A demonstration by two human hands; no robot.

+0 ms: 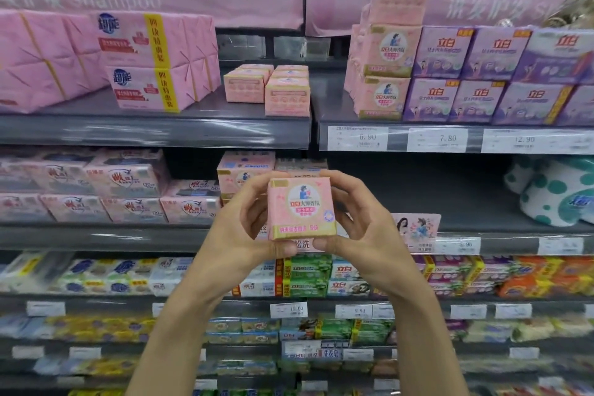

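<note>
Both hands are gripping a small pink square paper-wrapped soap pack in front of a store shelf, holding it upright with its printed face toward the camera. The left hand is curling its fingers over the pack's left edge and top corner, with the thumb pressing up from below. The right hand is mirroring it, its fingers hooking over the top right corner and the thumb tucking under the bottom edge.

Just behind the pack, a stack of matching pink soap packs is sitting on the dark grey metal middle shelf. Pink plastic-wrapped soap bars are lying to the left on that shelf. One shelf up, large pink paper-wrapped multipacks with yellow bands are standing at left, purple boxed soaps at right, with white price tags running along the rail beneath. Below the wrists, green and white soap packs are filling the lower shelf.
</note>
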